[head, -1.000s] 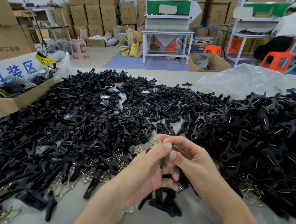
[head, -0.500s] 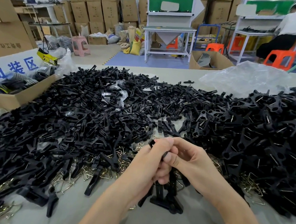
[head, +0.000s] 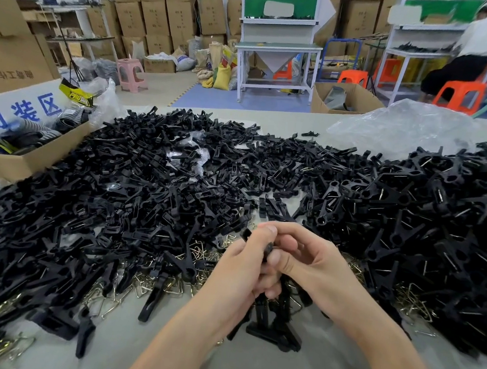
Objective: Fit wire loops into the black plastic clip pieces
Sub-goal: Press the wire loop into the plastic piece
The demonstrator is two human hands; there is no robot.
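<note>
Both my hands meet above the table's near middle around one black clip piece (head: 268,248). My left hand (head: 242,271) grips it from the left with curled fingers, and my right hand (head: 315,264) pinches it from the right. Most of the piece is hidden between my fingers; I cannot tell whether a wire loop is in it. A huge pile of loose black clip pieces (head: 133,190) covers the table's left and middle. Clips with wire fitted (head: 430,222) lie heaped on the right. Brass-coloured wire loops (head: 171,285) are scattered under the pile's near edge.
A few black pieces (head: 275,332) lie on the grey table just under my hands. An open cardboard box (head: 25,158) stands at the left edge, a clear plastic bag (head: 404,132) at the back right. Beyond the table are workbenches, stacked cartons, stools and a seated person.
My hands have closed tighter together around the clip piece and shifted slightly; the right fingers now curl over the left thumb. The piles have not changed.
</note>
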